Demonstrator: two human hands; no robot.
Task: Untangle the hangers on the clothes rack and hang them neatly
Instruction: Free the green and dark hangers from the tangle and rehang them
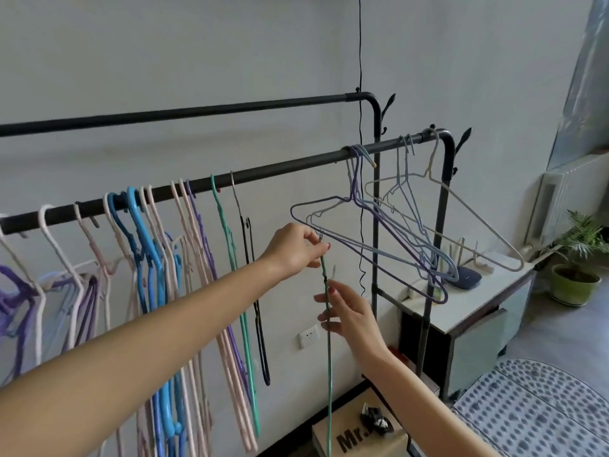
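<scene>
A thin green wire hanger (pixel 329 357) hangs edge-on below a tangle of purple and light-blue hangers (pixel 389 225) on the near black rail (pixel 280 171). My left hand (pixel 296 247) pinches the green hanger's top where it meets the purple hanger's left tip. My right hand (pixel 346 311) holds the green hanger a little lower, with fingers around its wire. A cream wire hanger (pixel 468 209) hangs at the rail's right end. Several pink, blue, purple, teal and black hangers (pixel 158 258) hang in a row on the rail's left half.
A second black rail (pixel 197 110) runs behind and higher. A black cord (pixel 361 159) hangs by the wall. A white cabinet (pixel 478 311) stands at right, with a potted plant (pixel 576 258) beyond it. A cardboard box (pixel 362 433) sits on the floor below.
</scene>
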